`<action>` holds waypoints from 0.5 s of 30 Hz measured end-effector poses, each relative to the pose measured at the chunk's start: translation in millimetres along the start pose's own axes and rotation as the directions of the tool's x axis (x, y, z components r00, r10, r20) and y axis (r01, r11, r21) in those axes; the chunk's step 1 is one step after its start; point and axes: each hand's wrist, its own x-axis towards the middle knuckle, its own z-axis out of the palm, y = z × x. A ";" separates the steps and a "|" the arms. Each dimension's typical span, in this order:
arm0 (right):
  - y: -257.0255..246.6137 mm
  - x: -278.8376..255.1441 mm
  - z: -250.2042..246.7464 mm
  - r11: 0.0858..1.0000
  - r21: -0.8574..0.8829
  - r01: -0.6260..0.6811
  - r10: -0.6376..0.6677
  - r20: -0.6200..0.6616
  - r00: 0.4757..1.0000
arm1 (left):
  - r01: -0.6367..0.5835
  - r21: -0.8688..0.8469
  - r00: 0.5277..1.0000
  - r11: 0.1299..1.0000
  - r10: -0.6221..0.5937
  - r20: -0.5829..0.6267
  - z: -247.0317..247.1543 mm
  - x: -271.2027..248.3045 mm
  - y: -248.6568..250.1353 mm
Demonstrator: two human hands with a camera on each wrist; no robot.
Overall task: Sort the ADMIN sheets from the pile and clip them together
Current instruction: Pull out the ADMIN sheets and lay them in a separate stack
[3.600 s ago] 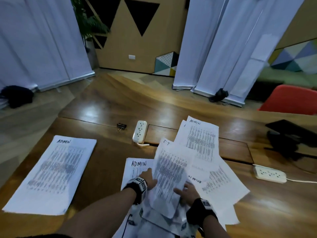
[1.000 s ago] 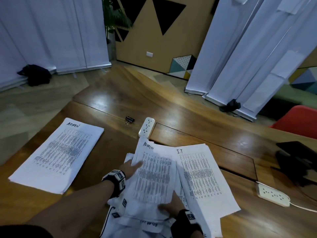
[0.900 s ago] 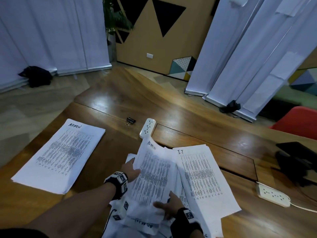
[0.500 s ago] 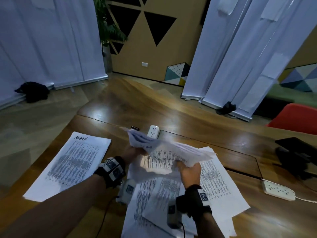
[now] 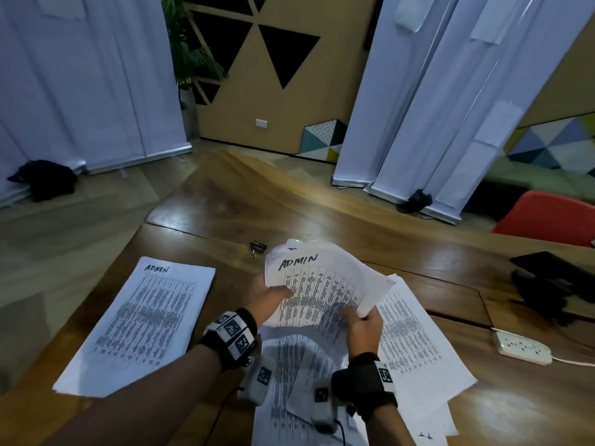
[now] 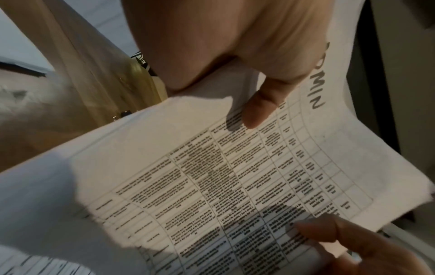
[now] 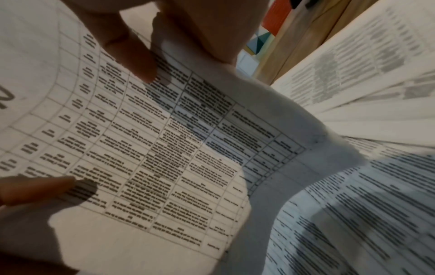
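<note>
Sheet [image 5: 322,291] marked ADMIN, lifted off the pile [image 5: 415,342]: my left hand [image 5: 269,300] and right hand [image 5: 363,326] each pinch an edge, seemingly thumbs on top.

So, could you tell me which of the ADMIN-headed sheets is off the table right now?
The curled ADMIN sheet, gripped by the left hand and right hand. The other ADMIN stack lies flat at the left.

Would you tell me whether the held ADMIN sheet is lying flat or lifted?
Lifted and bowed: left hand and right hand pinch the ADMIN sheet above the pile.
</note>
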 end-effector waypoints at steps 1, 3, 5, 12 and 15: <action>-2.9 0.2 -1.8 1.000 0.026 0.014 -0.014 0.000 1.000 | -0.013 -0.002 1.000 1.000 0.013 0.008 -3.6 -1.1 3.5; -7.0 0.4 -4.5 0.997 0.067 0.032 -0.031 -0.010 0.999 | -0.038 -0.019 0.999 0.999 0.039 0.020 -10.6 1.8 8.4; -7.4 3.5 -4.7 0.997 0.073 0.023 -0.022 -0.019 1.000 | -0.053 -0.029 0.998 0.998 0.054 0.022 -12.6 2.9 13.7; -12.6 7.8 4.5 0.998 0.069 -0.005 0.005 0.003 1.000 | -0.079 -0.122 0.996 0.989 0.082 0.020 -1.6 2.9 16.1; -5.5 12.8 1.7 0.996 0.084 -0.020 0.022 -0.025 0.999 | -0.227 -0.187 0.973 0.956 0.229 -0.009 -3.4 0.5 22.8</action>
